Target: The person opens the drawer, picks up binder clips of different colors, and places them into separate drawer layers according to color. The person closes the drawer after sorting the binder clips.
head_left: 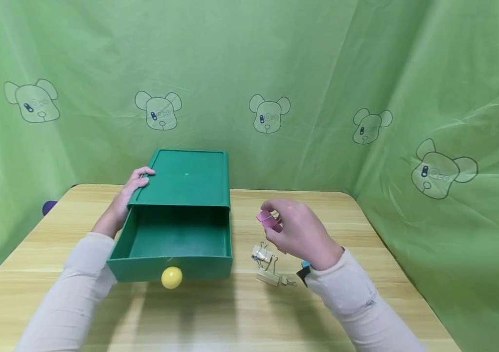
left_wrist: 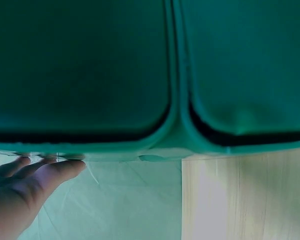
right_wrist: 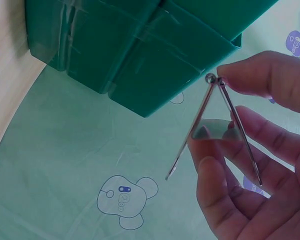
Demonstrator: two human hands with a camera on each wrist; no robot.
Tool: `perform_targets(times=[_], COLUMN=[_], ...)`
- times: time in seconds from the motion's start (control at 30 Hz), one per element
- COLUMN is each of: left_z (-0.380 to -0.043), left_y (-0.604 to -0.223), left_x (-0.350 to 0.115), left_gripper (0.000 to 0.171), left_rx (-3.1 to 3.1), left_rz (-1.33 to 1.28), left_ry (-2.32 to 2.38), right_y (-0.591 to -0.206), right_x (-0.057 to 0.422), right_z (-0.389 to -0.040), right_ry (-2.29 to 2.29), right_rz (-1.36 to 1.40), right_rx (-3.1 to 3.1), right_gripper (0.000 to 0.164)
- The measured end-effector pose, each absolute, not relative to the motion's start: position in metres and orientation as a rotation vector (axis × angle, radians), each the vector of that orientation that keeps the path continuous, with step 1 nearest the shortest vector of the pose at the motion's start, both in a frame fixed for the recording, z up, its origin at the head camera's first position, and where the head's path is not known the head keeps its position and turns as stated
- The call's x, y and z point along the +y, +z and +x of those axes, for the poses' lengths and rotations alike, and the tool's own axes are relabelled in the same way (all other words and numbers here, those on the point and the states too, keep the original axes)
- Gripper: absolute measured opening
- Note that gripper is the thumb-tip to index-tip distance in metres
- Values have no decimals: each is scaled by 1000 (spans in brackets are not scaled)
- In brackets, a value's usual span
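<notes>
A green box [head_left: 188, 178] stands on the table with its drawer [head_left: 139, 270] pulled out toward me; a yellow knob [head_left: 172, 277] sits on the drawer front. My left hand [head_left: 127, 195] rests against the box's left side, its fingertips at the top edge. In the left wrist view those fingers [left_wrist: 55, 172] lie along the box wall. To the right of the box, my right hand [head_left: 300, 227] pinches a pink binder clip [head_left: 268, 218] above the table. The clip's wire handles splay apart in the right wrist view, between thumb and fingers.
Pale binder clips [head_left: 268, 277] lie on the table below my right hand, with a small clip [head_left: 287, 280] beside them. A dark clip [head_left: 304, 273] and a bit of blue show by the right sleeve. Green curtains [head_left: 311, 58] printed with bear heads surround the table [head_left: 355, 234].
</notes>
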State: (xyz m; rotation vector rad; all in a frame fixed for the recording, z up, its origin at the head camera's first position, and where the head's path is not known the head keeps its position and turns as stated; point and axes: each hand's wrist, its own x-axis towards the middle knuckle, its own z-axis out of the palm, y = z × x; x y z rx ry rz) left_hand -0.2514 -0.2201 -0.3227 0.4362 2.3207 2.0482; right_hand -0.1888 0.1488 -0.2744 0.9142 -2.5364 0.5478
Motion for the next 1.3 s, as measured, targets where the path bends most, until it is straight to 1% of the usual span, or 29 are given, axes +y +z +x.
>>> perform_targets(times=[0.8, 1.1, 1.3], left_z=[-251, -251, -251], left_y=[-322, -323, -322], left_x=[-219, -219, -219], left_gripper=[28, 28, 27], left_rx=[2335, 2333, 2332], left_rz=[442, 436, 427], left_ry=[2051, 2054, 2067], right_y=[-257, -251, -247], right_x=[129, 120, 114], right_z=[-189, -184, -184], right_ry=[558, 574, 565], right_rz=[969, 985, 1045], right_rx=[-2516, -2524, -2462], right_gripper=[24, 22, 22])
